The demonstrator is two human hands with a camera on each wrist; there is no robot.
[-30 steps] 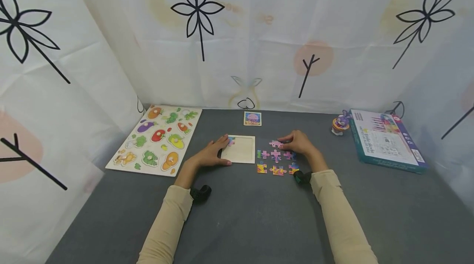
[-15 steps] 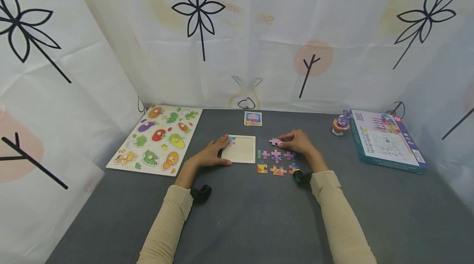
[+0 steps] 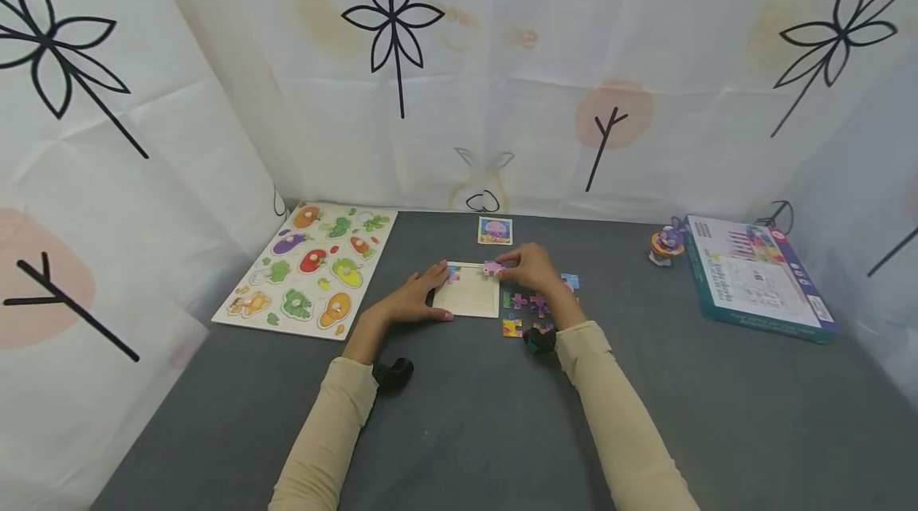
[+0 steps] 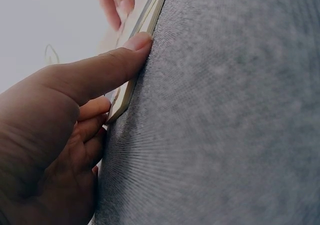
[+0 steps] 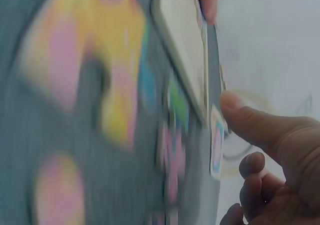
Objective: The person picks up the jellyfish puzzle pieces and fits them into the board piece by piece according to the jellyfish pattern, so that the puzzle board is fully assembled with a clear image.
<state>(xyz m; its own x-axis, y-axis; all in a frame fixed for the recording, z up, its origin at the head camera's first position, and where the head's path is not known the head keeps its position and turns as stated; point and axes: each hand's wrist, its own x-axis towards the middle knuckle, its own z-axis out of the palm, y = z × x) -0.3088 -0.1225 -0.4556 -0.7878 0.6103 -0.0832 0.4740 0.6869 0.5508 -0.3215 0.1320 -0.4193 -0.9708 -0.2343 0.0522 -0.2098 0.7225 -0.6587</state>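
My left hand [image 3: 409,300] holds the left side of a small wooden puzzle tray [image 3: 473,300], with the thumb on its near edge, as the left wrist view shows. Inside the tray's far left corner lies a puzzle piece [image 3: 453,275]. Over the far right part of the tray, my right hand [image 3: 532,267] pinches a pink puzzle piece [image 3: 491,269] between thumb and fingers. Several loose puzzle pieces [image 3: 512,328] lie to the right of the tray, partly hidden under the right wrist. In the right wrist view the nearest pieces [image 5: 65,50] are blurred.
Behind the tray lies a small picture card [image 3: 495,231]. A vegetable puzzle board [image 3: 312,288] rests at the left. Toward the back right are a small purple toy figure [image 3: 667,243] and a flat teal-edged box [image 3: 759,276]. A white printed curtain [image 3: 545,160] closes off the back.
My right hand has carried the pink puzzle piece left from among the loose pieces to over the tray. The left hand has stayed on the tray. The head view has shifted slightly.
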